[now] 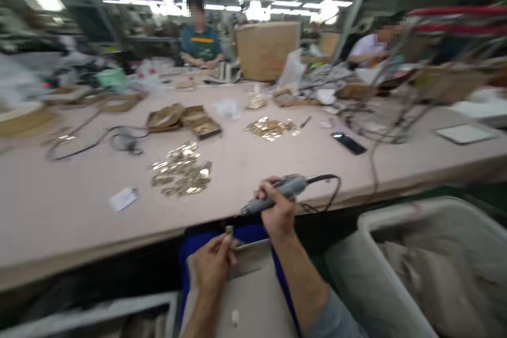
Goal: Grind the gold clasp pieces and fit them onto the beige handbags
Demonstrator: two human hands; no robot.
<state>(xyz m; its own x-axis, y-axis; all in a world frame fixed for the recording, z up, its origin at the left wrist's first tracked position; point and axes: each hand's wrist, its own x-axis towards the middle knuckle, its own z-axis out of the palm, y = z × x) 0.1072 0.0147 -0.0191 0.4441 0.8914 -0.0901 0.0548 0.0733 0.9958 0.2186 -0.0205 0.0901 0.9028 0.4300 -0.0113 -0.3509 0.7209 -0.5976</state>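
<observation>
My right hand [277,207] is closed around a grey corded electric screwdriver [292,186], its tip pointing left over the table's front edge. Lower and to the left, my left hand [214,261] pinches a small metal piece [229,230] upright between thumb and fingertips. Screwdriver tip and piece are apart. Across my lap lies a light grey board or tray [257,296] with a small whitish piece [235,318] on it. Ahead on the table are a pile of shiny metal pieces [182,171] and a golden pile [271,128] farther back.
On the pink-covered table [237,163] are open cardboard boxes [202,122], a phone [348,143], a white label [124,198] and loose cables. A large plastic bin [368,222] stands at my right, another bin [130,306] at lower left. Two people [201,45] sit across the table.
</observation>
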